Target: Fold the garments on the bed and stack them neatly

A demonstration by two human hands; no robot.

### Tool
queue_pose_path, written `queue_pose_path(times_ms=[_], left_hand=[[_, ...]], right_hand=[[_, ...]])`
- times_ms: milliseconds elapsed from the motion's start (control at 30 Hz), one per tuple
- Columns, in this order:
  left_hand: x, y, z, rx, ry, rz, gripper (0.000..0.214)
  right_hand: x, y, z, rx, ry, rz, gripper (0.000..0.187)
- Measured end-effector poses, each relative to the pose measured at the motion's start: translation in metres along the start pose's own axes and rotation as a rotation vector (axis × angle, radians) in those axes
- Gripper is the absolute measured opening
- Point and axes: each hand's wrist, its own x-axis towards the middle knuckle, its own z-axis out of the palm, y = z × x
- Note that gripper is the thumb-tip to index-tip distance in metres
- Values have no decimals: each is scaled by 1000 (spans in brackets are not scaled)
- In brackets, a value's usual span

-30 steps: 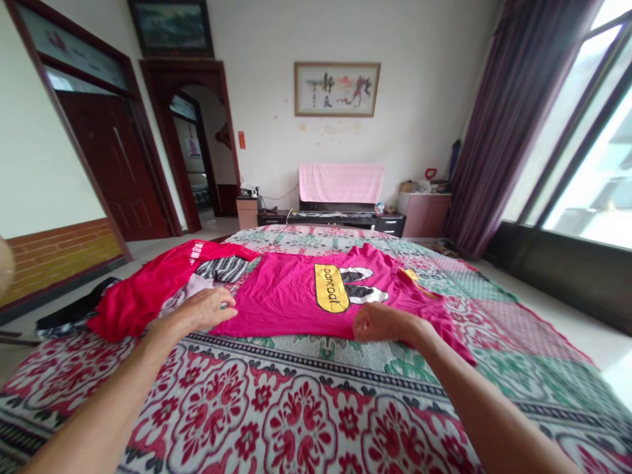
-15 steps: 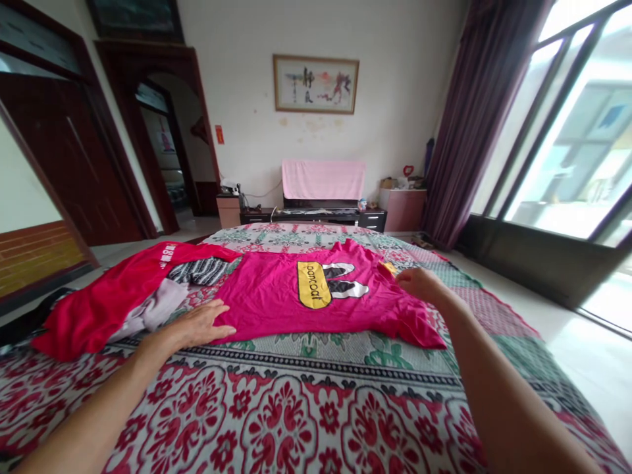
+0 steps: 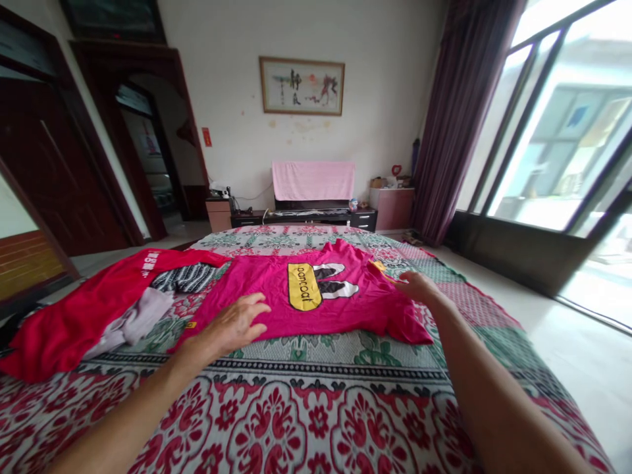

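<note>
A magenta T-shirt [image 3: 266, 280] lies spread on the patterned bedspread, its neck toward the right. On its front are a yellow patch [image 3: 305, 288] with black lettering and two white-and-black eye shapes. My left hand [image 3: 239, 324] is over the near left part of the shirt, palm down, fingers apart and gripping nothing. At the neck, my right hand [image 3: 419, 288] has its fingers closed on the collar edge, where a yellow strip runs up to the fingertips. The fingertips are partly hidden by the hand itself.
A red garment [image 3: 74, 309], a striped black-and-white cloth [image 3: 185, 278] and a pale cloth [image 3: 135, 319] are heaped at the left. The bedspread [image 3: 291, 408] extends under everything. Beyond it stand a low cabinet [image 3: 365, 218] and a pink-covered screen [image 3: 313, 180].
My left hand has moved rightward over the shirt from its left edge, and a small yellow tag now shows at the hem. My right hand stays by the collar. The view has turned slightly right.
</note>
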Motion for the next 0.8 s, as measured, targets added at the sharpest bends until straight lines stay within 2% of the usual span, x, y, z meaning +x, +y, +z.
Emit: queue_pose_path(times_ms=[100,167,233,300,433,600,700,800], left_hand=[[33,64,10,-82,20,236,23],[53,102,20,-109,23,360,18],[70,131,31,-106,22,434,18],[84,151,42,-86,25,461,20],[103,170,57,-47,30,412,19],[113,175,67,-28,48,396,26],[111,174,71,-137,137,365,23],[107,171,75,-365,259,303,21]], right_hand=[[4,11,13,-5,-87,-40,23],[6,21,20,36,-92,-49,24],[10,29,23,87,-70,-44,28],[14,32,25,115,-49,-74,29],[22,32,29,98,-81,-144,24],[28,39,36,134,-81,-137,22],[29,43,39,119,-55,-123,23],[28,42,39,91,-39,-109,27]])
